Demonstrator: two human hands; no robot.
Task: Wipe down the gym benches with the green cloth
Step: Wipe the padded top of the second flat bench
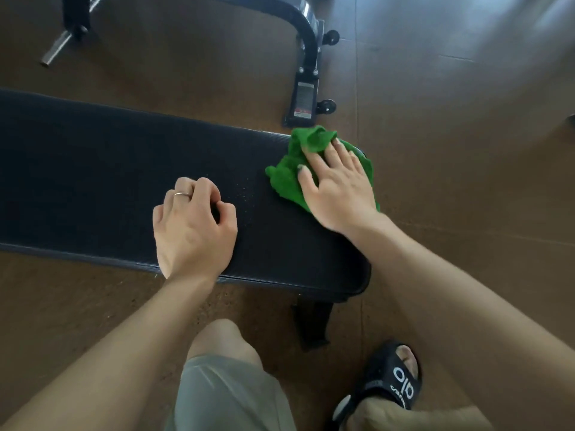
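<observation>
Green cloth (287,178) is lying bunched under the right hand (337,188), spilling out past the fingertips and thumb side. Right hand is pressing it flat, fingers straight and spread, at the bench's (109,169) end corner farthest from the person. Bench pad is running lengthwise away to the left of that hand. Left hand (193,225) is resting on the pad beside it, fingers curled under, holding nothing. Another bench frame (306,88) is standing beyond the cloth.
</observation>
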